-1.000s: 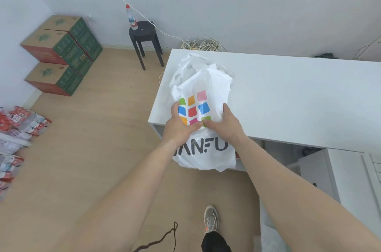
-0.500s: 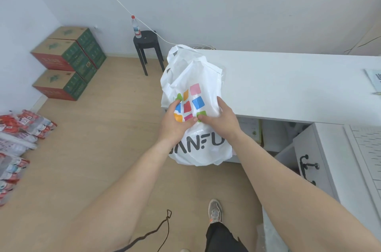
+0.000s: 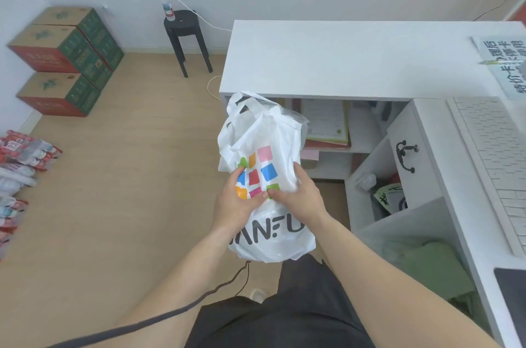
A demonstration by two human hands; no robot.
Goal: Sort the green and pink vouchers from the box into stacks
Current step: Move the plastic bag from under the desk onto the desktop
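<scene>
The left grip [image 3: 238,202] and the right grip [image 3: 299,196], a person's two bare hands, both hold a white plastic bag [image 3: 270,134] in the middle of the frame; the fingers curl round its sides and the two thumbs press on the front, almost touching, just under the coloured squares printed there; the bag is up in the air, in front of the white bench [image 3: 341,63], with its handles pointing up and its round bottom hanging over the person's dark shorts [image 3: 287,316]; what is inside the bag cannot be seen; green and pink sheets [image 3: 327,131] lie on a shelf under the bench, just right of the top of the bag, and it cannot be told if they are the vouchers; a white keyboard [image 3: 489,160] lies at the right edge of the frame; a printed paper sign [image 3: 503,63] lies at the upper right; a black stool [image 3: 185,32] stands left of the bench with a water bottle [image 3: 166,4] on it; green and red cardboard boxes [image 3: 65,57] are stacked at the upper left; shiny packets [image 3: 22,154] lie on the wood floor at the left edge.
</scene>
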